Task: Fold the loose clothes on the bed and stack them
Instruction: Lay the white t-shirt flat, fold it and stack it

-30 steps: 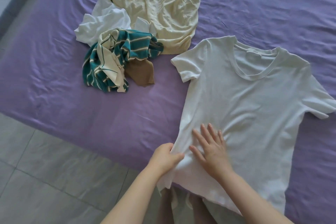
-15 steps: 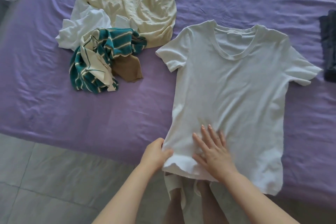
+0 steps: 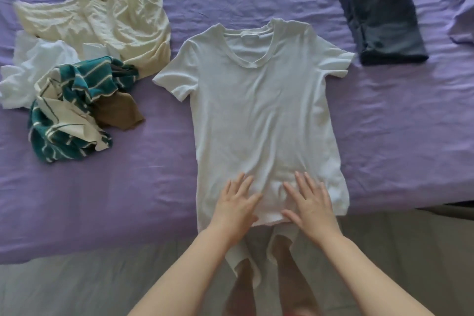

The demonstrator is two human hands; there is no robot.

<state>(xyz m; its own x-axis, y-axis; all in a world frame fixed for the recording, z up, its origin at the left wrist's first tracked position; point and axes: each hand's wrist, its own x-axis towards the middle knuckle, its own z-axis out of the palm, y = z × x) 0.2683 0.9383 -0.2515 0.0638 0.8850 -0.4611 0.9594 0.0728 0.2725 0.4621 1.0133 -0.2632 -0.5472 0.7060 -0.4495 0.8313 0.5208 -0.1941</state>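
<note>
A white T-shirt [image 3: 261,110] lies spread flat, neck away from me, on the purple bed [image 3: 128,187]. Its hem reaches the bed's near edge. My left hand [image 3: 234,205] and my right hand [image 3: 310,202] both rest flat on the shirt's lower part, fingers straight and spread, side by side. To the left lies a loose pile: a cream garment [image 3: 107,23], a crumpled white one [image 3: 33,69], a teal striped one [image 3: 69,108] and a brown piece [image 3: 118,113]. A folded dark garment [image 3: 382,23] sits at the back right.
The bed's near edge runs across the lower part of the view, with grey floor [image 3: 77,287] below it. My legs show under the shirt's hem. Bare purple sheet lies between the shirt and the pile, and right of the shirt.
My left hand let go of the shirt's side edge and now lies flat on it beside the right hand. The view shifted right, bringing the folded dark garment fully into sight.
</note>
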